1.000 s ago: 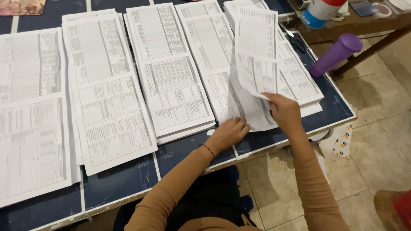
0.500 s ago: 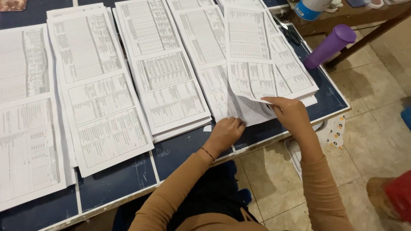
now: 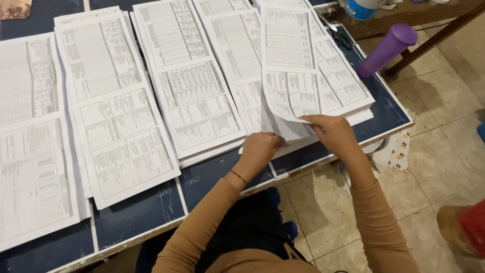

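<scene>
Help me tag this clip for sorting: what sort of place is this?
Probably a home or small workshop used for paperwork. Stacks of printed sheets cover a dark blue table, the floor is beige tile, and a purple tumbler stands beside a wooden bench.

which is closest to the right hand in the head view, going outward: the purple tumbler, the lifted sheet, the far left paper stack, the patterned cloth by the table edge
From the right hand:
1. Lifted sheet, pinched in the hand, rising up and left of it.
2. Patterned cloth, just right, hanging below the table corner.
3. Purple tumbler, upper right, off the table.
4. Far left paper stack, across the table at the left edge.
</scene>
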